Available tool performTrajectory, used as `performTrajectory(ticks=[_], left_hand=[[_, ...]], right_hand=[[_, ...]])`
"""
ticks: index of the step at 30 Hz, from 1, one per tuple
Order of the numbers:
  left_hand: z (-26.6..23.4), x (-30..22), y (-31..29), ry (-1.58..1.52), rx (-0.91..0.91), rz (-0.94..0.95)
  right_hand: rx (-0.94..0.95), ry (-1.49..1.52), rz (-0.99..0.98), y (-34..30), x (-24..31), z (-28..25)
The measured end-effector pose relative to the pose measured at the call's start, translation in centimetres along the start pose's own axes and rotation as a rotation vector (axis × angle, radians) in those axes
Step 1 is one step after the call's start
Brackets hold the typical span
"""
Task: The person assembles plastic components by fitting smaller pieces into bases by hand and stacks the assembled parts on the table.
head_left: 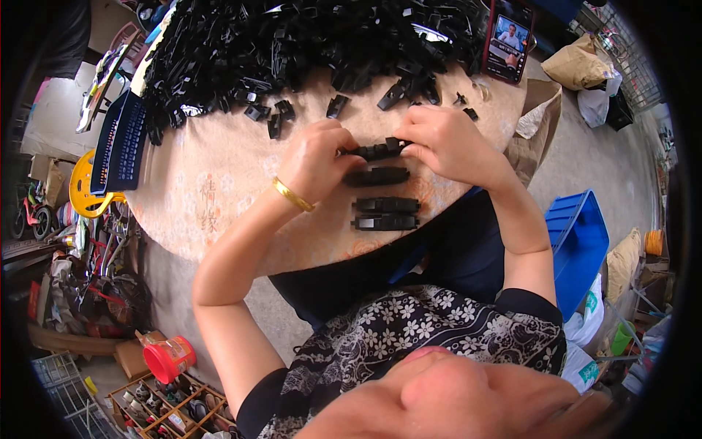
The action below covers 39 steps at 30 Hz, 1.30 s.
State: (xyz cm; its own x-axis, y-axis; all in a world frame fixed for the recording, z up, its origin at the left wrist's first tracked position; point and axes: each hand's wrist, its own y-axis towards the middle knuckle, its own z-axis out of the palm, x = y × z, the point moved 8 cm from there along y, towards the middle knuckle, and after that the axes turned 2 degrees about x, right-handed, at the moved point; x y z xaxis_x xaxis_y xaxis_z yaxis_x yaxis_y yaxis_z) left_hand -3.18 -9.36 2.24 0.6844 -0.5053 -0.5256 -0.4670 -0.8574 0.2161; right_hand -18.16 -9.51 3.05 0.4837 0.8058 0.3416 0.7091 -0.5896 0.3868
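A toothed black plastic piece (379,151) lies level between my two hands, just over the table. My left hand (314,159), with a gold bangle at the wrist, pinches its left end. At the other end, the fingers of my right hand (447,143) are closed on the same piece. Just below it, beside my left fingertips, is another black plastic piece (377,176). Nearer to me, a pair of similar black pieces (386,214) sits side by side on the cloth. The fingertips partly cover the held piece's ends.
A big heap of black plastic parts (292,51) covers the far side of the cloth-covered table (183,197). Loose parts (275,121) lie before it. A phone (507,40) stands at far right, a blue basket (123,143) at left. A blue bin (578,245) is right of me.
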Motion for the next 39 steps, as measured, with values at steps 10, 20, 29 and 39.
performTrajectory(ticks=[10,20,29,39], left_hand=[[0.0,0.0,0.0,-0.011,0.028,-0.023],[0.4,-0.9,0.2,-0.014,0.041,0.066],[1.3,-0.1,2.1,-0.137,0.371,0.002],[0.8,1.7,8.6,0.566,-0.177,-0.028]], right_hand=[[-0.018,0.018,-0.004,-0.1,-0.2,-0.8],[-0.004,0.124,-0.068,0.9,1.0,0.6],[-0.047,0.273,-0.059,1.5,-1.3,0.5],[-0.135,-0.289,-0.028,2.1,-1.5,1.2]])
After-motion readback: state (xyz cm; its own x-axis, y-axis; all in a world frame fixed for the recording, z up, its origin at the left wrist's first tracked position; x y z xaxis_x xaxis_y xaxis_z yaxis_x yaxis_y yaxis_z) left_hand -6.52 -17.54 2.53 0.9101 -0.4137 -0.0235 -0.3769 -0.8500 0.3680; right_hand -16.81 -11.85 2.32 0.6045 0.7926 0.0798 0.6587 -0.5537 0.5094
